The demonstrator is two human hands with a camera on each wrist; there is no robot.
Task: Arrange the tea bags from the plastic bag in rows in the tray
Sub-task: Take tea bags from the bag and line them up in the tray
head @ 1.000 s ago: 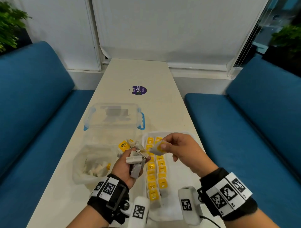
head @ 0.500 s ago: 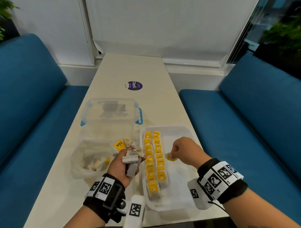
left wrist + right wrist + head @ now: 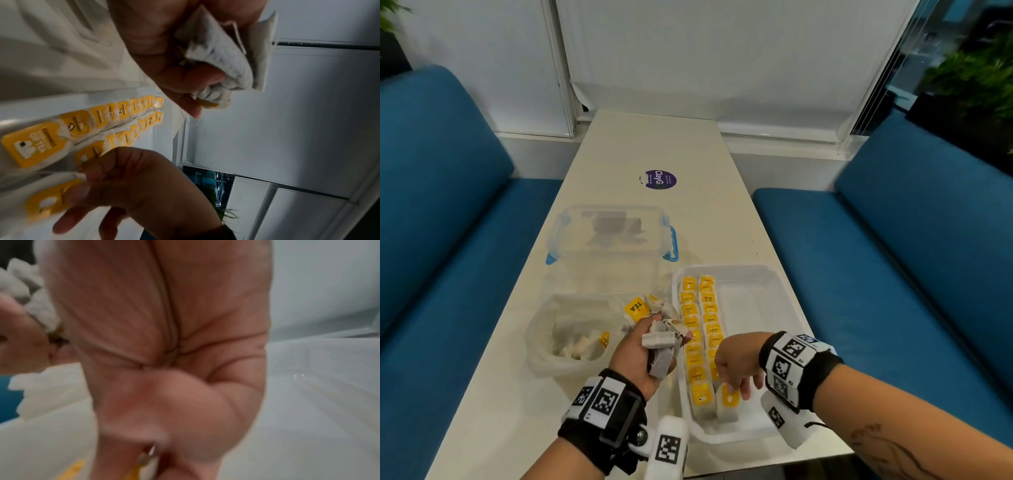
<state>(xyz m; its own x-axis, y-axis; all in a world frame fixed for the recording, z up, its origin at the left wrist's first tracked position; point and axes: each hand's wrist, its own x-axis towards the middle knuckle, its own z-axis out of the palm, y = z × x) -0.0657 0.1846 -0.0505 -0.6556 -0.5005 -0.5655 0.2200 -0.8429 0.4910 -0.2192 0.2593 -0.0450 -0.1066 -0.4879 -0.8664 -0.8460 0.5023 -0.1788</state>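
A white tray (image 3: 774, 287) on the table holds two rows of tea bags (image 3: 697, 329) with yellow tags along its left side. My right hand (image 3: 736, 373) is low in the tray at the near end of the second row and pinches one tea bag (image 3: 729, 401) by its top. My left hand (image 3: 643, 353) hovers just left of the tray and grips a bunch of tea bags (image 3: 662, 339), grey-white pouches with strings, seen close in the left wrist view as tea bags (image 3: 222, 65). The plastic bag (image 3: 565, 335) lies open at the left with several tea bags inside.
A clear plastic box with blue clips (image 3: 613, 240) stands behind the plastic bag. A purple round sticker (image 3: 661, 179) lies farther up the table. Blue sofas (image 3: 893, 257) flank the table on both sides. The right half of the tray shows bare white floor.
My right hand has carried one tea bag down from above the tray's far end to the near end of the second row. The left hand keeps its bunch.
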